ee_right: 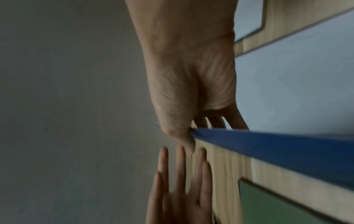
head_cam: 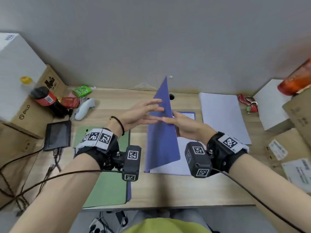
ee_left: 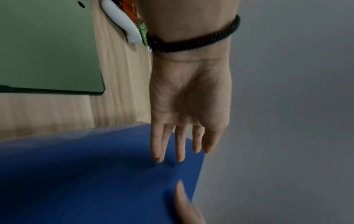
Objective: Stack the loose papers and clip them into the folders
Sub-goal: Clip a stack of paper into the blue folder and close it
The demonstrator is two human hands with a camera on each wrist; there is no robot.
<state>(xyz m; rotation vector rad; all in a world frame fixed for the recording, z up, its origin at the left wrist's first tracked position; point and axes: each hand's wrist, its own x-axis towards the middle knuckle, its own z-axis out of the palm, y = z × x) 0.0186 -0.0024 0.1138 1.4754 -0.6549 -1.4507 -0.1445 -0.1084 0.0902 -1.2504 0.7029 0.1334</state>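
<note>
Grip: right hand point(head_cam: 180, 124) pinching the free edge of the raised blue plastic folder cover point(head_cam: 162, 132), thumb opposite fingers; left hand point(head_cam: 141, 115) spread flat against its outer face. Location: centre of light wooden worktop point(head_cam: 168, 187), cover standing over white sheets point(head_cam: 178, 165). Loose white paper stack point(head_cam: 223, 115) at 2 o'clock; green folder point(head_cam: 107, 187) at 8 o'clock. Handling, by judgement: swing cover steadily, palm supporting, avoid creasing.

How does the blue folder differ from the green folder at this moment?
The blue folder is open, its cover raised upright; the green folder lies closed and flat. The right hand pinches the blue cover and the left hand touches it; no hand touches the green one. Both rest on the wooden desk.
</note>
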